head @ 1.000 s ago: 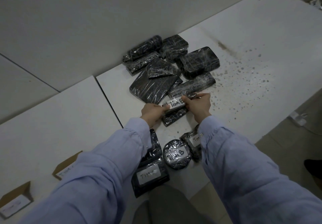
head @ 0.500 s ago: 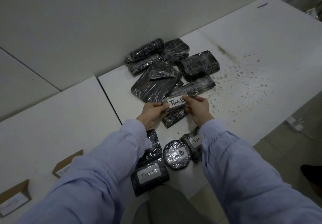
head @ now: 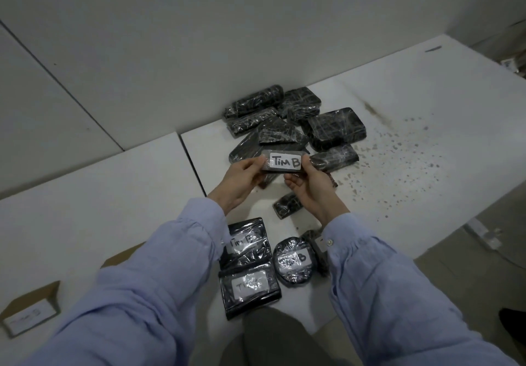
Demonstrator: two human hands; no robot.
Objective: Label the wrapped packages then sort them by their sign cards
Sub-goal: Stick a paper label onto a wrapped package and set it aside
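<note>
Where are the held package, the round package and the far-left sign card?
Held package (head: pixel 284 162), head view, its white label.
Round package (head: pixel 293 261), head view, its top label.
Sign card (head: pixel 26 315), head view, its white face.

A plain grey-white wall (head: pixel 199 38) spans 9 to 1 o'clock, crossed by a thin dark seam (head: pixel 57 80). Below it, the white worktop (head: pixel 427 103) is two butted slabs, with dark specks (head: pixel 410 149) toward 3 o'clock. Grey floor (head: pixel 484 274) shows at 4 o'clock. The light is dim.

Black film-wrapped packages (head: pixel 336 127), white labels (head: pixel 285 161) lettered black, pale blue sleeves (head: pixel 381 288), brown sign cards (head: pixel 28 306), white dark-speckled table (head: pixel 412 152).
</note>
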